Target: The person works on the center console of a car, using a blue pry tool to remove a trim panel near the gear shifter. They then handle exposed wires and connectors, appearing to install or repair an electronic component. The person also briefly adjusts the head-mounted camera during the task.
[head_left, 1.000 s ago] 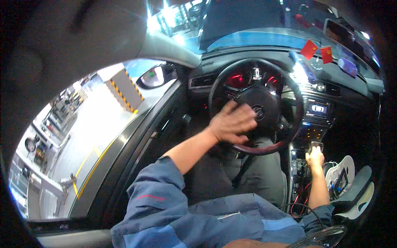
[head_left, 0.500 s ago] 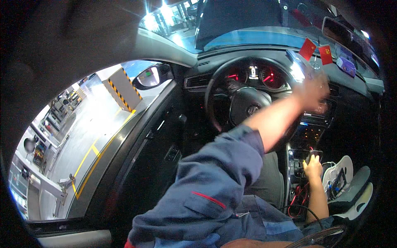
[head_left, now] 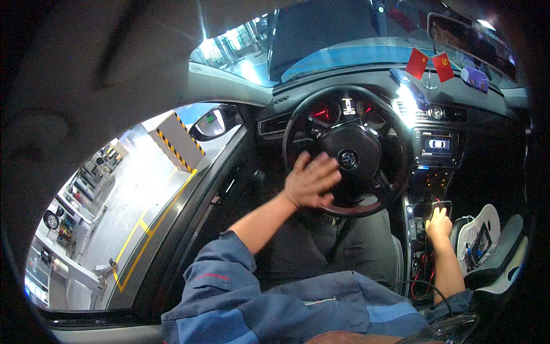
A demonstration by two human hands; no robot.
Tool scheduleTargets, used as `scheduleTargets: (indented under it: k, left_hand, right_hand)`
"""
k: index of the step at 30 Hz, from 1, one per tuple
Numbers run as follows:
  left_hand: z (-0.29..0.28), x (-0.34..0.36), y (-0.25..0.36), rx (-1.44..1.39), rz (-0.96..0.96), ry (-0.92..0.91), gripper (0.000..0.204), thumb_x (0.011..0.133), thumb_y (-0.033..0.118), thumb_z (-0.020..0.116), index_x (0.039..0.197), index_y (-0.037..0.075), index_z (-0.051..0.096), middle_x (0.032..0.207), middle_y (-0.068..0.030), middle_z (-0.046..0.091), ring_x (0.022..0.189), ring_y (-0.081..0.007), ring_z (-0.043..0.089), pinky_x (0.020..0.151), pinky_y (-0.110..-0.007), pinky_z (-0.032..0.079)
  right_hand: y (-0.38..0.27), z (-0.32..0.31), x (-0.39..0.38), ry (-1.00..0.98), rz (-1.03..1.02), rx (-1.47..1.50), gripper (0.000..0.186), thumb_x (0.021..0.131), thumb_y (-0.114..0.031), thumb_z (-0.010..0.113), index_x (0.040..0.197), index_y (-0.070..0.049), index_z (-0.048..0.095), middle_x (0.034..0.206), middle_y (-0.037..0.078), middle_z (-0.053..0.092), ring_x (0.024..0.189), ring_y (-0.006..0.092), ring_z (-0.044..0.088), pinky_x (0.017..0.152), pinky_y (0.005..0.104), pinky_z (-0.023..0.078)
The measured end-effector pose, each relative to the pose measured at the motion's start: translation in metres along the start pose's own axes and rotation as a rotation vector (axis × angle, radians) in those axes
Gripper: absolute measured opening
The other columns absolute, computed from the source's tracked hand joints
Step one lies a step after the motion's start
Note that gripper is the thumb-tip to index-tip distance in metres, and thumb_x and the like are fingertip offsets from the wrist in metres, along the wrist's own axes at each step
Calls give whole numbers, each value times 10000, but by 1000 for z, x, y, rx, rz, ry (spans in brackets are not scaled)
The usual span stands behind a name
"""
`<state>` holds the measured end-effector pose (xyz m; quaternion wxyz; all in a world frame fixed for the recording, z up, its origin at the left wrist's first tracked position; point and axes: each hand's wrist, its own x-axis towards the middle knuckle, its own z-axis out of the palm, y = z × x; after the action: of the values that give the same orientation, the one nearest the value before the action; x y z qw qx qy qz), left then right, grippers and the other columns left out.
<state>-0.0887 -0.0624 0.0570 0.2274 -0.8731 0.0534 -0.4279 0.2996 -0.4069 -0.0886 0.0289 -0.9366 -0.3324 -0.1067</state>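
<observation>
Brings left hand (head_left: pixel 312 180) back from over the centre of the dash (head_left: pixel 484 102) to the wheel (head_left: pixel 362 144), keeping right hand (head_left: pixel 439 223) low beside the console (head_left: pixel 413 230). Spreads left fingers, released and slightly blurred, over the lower left of the ring; cannot tell whether touching it. Curls right fingers round one small dark block (head_left: pixel 442 204), partly hidden, too unclear to name. Just beyond left hand: one smooth, ring-shaped wheel with a bulging hub, then two round gauges (head_left: pixel 322 114), glowing red. Ahead of right hand: one flat, glossy screen (head_left: pixel 439 144); past it, one round clock (head_left: pixel 437 112). Farther ahead: two thin red flags (head_left: pixel 417 63) on one clear stand (head_left: pixel 429 85), beside one purple pouch (head_left: pixel 475 79). On the near side of right hand: thin red cables (head_left: pixel 421 269), looped, too tangled to count. Well left of left hand: one side mirror (head_left: pixel 209 124) and one boxy pillar (head_left: pixel 177 133) with two black-and-yellow striped edges.
</observation>
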Motion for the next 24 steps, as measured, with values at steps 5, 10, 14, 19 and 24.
scheduleTargets:
  k: [5,10,14,19,24]
  left_hand:
    - [26,-9,72,-194,70,-65,696,898,566,636,1489,205,564,1605,-86,504,1511,-314,442,1295,-562,168]
    - [31,-3,92,-240,-57,-67,720,848,539,696,1455,171,574,1599,-85,500,1515,-308,429,1287,-549,216]
    - [32,-3,91,-251,-67,-81,733,826,534,718,1441,160,578,1594,-94,497,1503,-316,439,1269,-550,255]
    - [34,-3,94,-281,-51,-115,739,821,533,726,1435,147,582,1581,-99,507,1499,-319,439,1262,-551,266]
    - [42,1,107,-316,-21,-83,723,819,549,707,1409,142,612,1568,-106,525,1501,-312,439,1279,-537,235]
  right_hand:
    - [-1,0,-1,11,-8,-6,549,824,-297,828,1241,-58,562,1219,201,598,934,380,732,796,481,622]
    - [-2,0,1,-40,-2,-30,601,844,-309,821,1301,-45,535,1211,208,591,956,379,728,799,480,613]
    - [-1,2,1,-10,-6,-30,543,831,-309,818,1239,-56,565,1209,204,596,924,382,732,787,483,620]
    - [-5,-2,-2,-21,-9,-38,582,822,-321,829,1264,-54,559,1228,204,596,952,384,730,812,480,622]
    - [-12,-11,-8,-48,14,-41,603,819,-329,843,1276,-59,557,1269,198,587,1034,382,712,855,472,619]
